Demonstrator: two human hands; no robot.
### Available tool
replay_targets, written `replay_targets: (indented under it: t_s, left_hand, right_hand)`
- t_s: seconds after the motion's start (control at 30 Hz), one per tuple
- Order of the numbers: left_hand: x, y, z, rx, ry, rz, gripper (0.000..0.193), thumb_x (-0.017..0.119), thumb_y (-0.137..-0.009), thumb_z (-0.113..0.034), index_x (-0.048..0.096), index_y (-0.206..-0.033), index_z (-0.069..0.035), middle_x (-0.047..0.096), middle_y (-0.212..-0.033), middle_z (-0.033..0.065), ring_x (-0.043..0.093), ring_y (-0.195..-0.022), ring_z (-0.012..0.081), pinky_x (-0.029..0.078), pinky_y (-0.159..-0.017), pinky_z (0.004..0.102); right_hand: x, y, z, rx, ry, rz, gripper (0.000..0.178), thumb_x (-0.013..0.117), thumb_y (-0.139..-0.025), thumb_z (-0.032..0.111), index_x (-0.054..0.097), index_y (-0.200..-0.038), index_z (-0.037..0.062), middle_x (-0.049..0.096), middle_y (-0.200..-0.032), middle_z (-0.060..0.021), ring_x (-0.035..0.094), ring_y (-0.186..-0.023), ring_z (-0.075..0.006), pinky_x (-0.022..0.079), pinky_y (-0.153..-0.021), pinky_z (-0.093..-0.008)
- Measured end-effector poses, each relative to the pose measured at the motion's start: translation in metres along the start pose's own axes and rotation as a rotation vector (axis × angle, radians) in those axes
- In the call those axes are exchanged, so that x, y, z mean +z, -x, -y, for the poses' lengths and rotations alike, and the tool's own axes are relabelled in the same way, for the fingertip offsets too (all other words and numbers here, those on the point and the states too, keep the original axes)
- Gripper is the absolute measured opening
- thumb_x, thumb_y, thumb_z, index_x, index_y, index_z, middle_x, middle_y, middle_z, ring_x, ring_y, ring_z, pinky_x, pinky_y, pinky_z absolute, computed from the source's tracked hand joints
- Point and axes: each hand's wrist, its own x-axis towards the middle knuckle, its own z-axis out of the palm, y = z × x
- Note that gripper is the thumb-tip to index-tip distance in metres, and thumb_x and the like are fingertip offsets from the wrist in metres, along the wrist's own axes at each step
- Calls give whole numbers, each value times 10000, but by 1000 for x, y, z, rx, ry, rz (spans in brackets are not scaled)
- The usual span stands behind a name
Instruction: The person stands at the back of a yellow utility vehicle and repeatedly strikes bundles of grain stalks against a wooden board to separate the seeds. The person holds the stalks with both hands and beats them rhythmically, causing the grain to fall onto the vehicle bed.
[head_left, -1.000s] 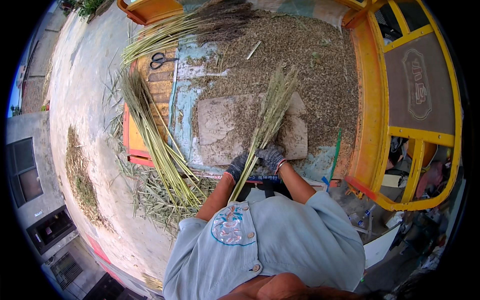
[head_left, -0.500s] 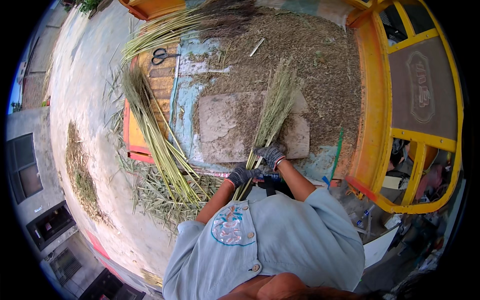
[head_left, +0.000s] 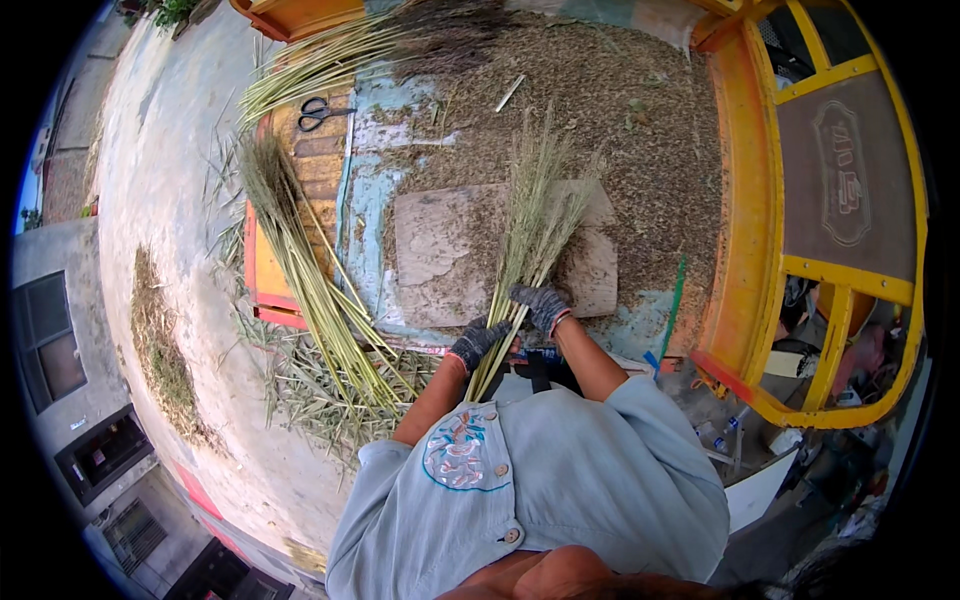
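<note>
In front of my body I hold a bundle of green grass stalks with feathery seed heads, pointing away from me. My left hand, in a dark grey knit glove, is closed round the lower stems. Farther up and to the right, my right hand, gloved alike, grips the stems too. The heads fan out over a flat, worn slab dusted with chaff. Exactly how the fingers divide the stems is hidden by the gloves.
A larger stack of stalks leans at the left over the yellow truck bed edge. Scissors lie beyond it. Dark-headed stalks rest at the back. Seed chaff covers the bed; a yellow frame rises right.
The seed heads have spread wider and swung somewhat to the left. My hands have shifted only slightly, both still closed on the stems.
</note>
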Motion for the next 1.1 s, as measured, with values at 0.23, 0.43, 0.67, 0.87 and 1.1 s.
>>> replay_targets:
  t_s: [0.23,0.43,0.67,0.87,1.1]
  left_hand:
    - [-18,-17,20,-93,-262,-6,322,517,-876,-360,551,-953,-50,535,-600,48,517,-516,147,431,-467,291]
    - [-25,-39,22,-8,-367,-149,321,526,-864,-381,534,-788,-68,451,-505,28,416,-410,140,358,-408,285]
    - [-80,-95,58,20,-550,-478,397,561,-814,-454,575,-775,-60,522,-572,55,473,-460,153,367,-408,305]
    - [-44,-59,2,89,-1147,-636,638,451,-803,-566,606,-963,32,591,-891,283,560,-888,412,426,-784,446]
    - [-69,-67,8,80,-1143,-542,645,415,-804,-594,617,-953,0,591,-904,270,554,-898,408,424,-789,456]
  right_hand:
    - [1,3,5,11,449,-54,450,630,-773,273,545,-1114,-9,588,-1066,-170,552,-1001,-225,434,-828,-336]
    - [56,111,137,-21,713,-654,557,685,-701,395,528,-1083,21,593,-977,-211,569,-944,-296,467,-764,-415]
    - [38,57,109,78,1472,-686,537,547,-792,394,461,-1152,4,560,-1067,-215,556,-954,-372,467,-797,-446]
    - [-18,35,81,-232,982,-902,511,466,-834,381,467,-1159,-14,561,-1057,-238,555,-916,-397,461,-756,-450]
    - [40,93,118,-251,1820,113,498,438,-833,446,535,-1078,23,608,-889,-217,590,-842,-353,449,-733,-452]
